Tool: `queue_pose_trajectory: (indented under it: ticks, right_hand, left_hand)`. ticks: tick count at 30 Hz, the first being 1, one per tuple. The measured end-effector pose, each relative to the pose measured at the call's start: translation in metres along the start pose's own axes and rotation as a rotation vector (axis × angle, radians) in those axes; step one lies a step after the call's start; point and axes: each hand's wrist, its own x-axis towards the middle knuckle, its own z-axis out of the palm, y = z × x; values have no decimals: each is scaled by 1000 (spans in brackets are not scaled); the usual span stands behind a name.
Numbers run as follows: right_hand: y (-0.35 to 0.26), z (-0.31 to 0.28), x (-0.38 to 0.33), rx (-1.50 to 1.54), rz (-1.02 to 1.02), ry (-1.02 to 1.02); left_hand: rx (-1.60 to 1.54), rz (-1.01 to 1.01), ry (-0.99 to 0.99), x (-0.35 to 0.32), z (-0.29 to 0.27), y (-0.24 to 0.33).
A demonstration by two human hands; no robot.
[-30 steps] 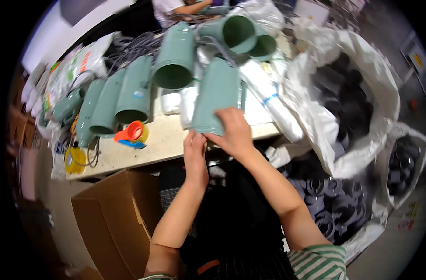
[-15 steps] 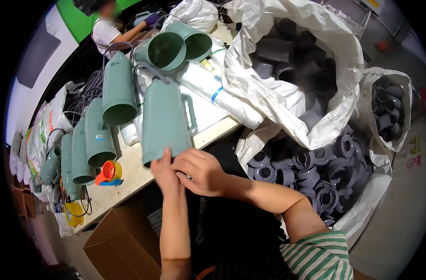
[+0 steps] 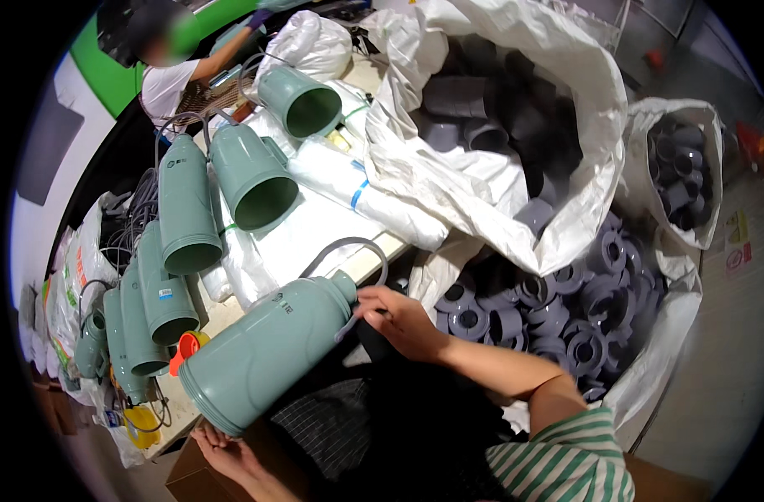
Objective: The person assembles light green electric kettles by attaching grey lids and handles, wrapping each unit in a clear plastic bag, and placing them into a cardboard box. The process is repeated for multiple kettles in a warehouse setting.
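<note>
A pale green thermos flask shell (image 3: 269,347) lies tilted across in front of me, its wide base at lower left and its narrow neck at upper right. A grey carrying handle (image 3: 348,243) arches up from the neck. My right hand (image 3: 403,322) has its fingers bent against the neck, beside the handle's end. Down at the base rim, my left hand (image 3: 231,456) holds the shell from below with curled fingers; part of that hand is hidden. Two similar green shells, one open-ended (image 3: 256,171) and one upright (image 3: 188,205), are just beyond on the table.
More green shells (image 3: 166,289) line the table's left side, near an orange tape dispenser (image 3: 185,347). White plastic rolls (image 3: 369,197) lie behind. Large white sacks (image 3: 495,213) of grey plastic parts (image 3: 587,343) stand to the right. A co-worker (image 3: 169,92) sits at far left.
The shell has swung from standing on the table to lying tilted between my hands. My left hand has moved down-left to its base, my right to its neck. The view has shifted.
</note>
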Motion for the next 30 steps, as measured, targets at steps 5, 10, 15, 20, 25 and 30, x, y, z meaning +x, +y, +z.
queue_pose_trajectory:
  ticks: [5, 10, 15, 20, 25, 30]
  right_hand:
    - [51, 10, -11, -663, -581, 19]
    - [55, -14, 34, -782, -620, 186]
    - [19, -25, 53, -912, -709, 103]
    - [-23, -9, 41, -569, -675, 471]
    - [-19, -3, 28, 47, -410, 126]
    - [-18, -225, 138, -548, -340, 915]
  left_hand:
    - [681, 261, 849, 22, 71, -87]
    - [1485, -125, 469, -34, 39, -75]
    - [1086, 22, 682, -24, 21, -61]
    - [525, 106, 682, 13, 45, -69]
    - [127, 41, 884, 38, 64, -78]
    - [199, -86, 825, 10, 50, -68]
